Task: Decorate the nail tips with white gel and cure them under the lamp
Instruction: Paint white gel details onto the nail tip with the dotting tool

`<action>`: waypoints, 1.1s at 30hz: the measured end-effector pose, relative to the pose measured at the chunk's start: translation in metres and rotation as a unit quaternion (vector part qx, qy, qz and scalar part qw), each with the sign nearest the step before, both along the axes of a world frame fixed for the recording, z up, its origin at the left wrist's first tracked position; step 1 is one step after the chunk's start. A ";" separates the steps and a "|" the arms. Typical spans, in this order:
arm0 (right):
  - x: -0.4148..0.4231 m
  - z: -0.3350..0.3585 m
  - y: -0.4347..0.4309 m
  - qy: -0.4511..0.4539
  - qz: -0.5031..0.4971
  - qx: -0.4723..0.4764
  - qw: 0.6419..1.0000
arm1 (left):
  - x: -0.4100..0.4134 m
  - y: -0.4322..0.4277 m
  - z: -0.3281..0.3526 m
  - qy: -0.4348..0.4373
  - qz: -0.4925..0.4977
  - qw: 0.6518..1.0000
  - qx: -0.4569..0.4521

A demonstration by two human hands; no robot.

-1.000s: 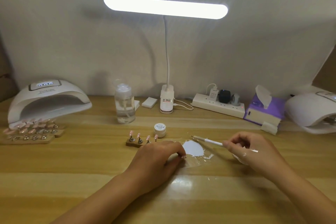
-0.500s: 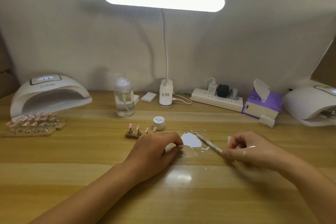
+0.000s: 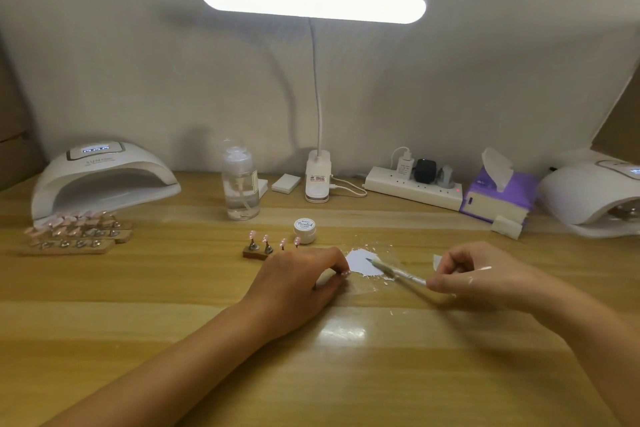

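Reaching in from the near edge, two bare forearms cross the light wooden tabletop (image 3: 138, 288). The left hand (image 3: 301, 276) lies knuckles up, its fingers curled with the tips down at the left edge of a clear plastic sheet (image 3: 363, 288); whether they pinch anything I cannot tell. The right hand (image 3: 474, 276) pinches a thin white brush (image 3: 398, 274) between thumb and fingers. The brush slants left and away, its tip touching a patch of white gel (image 3: 360, 262) spread on the sheet.

Just beyond the left hand stands a small wooden holder (image 3: 254, 255) carrying four pink nail tips (image 3: 252, 235) on stems, the right ones partly hidden by the knuckles. A small round white jar (image 3: 304, 229) sits just beside them, slightly farther.

At far left a white domed curing lamp (image 3: 104, 177) opens toward the near side, with rows of more nail tips on wooden strips (image 3: 74, 236) before its mouth. Along the wall stand a clear pump bottle (image 3: 240, 184), a lit white desk lamp (image 3: 311, 2), a white power strip (image 3: 415, 191), a purple tissue pack (image 3: 519, 185) and a second white curing lamp (image 3: 588, 194) at far right.
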State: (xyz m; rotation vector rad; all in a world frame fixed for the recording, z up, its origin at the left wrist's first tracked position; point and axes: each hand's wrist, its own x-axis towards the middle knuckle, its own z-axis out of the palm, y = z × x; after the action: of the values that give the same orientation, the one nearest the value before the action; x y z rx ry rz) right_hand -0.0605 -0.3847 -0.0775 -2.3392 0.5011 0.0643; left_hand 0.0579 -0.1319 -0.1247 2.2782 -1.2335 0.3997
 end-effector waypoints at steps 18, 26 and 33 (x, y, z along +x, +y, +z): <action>0.009 0.008 0.048 -0.217 0.040 0.005 0.975 | -0.010 0.000 0.002 -0.088 0.018 0.991 -0.100; 0.033 0.000 0.087 -0.210 0.106 -0.081 0.969 | -0.004 0.002 0.000 0.007 0.035 0.988 -0.149; 0.040 -0.004 0.092 -0.253 0.121 -0.104 0.954 | -0.001 0.002 0.001 0.018 0.024 0.983 -0.179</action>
State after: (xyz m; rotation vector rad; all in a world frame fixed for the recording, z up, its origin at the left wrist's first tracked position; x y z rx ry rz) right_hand -0.0205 -0.2929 -0.0815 -2.4841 -0.0367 -0.4850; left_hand 0.0568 -0.1297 -0.1241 2.0003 -0.9984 0.5468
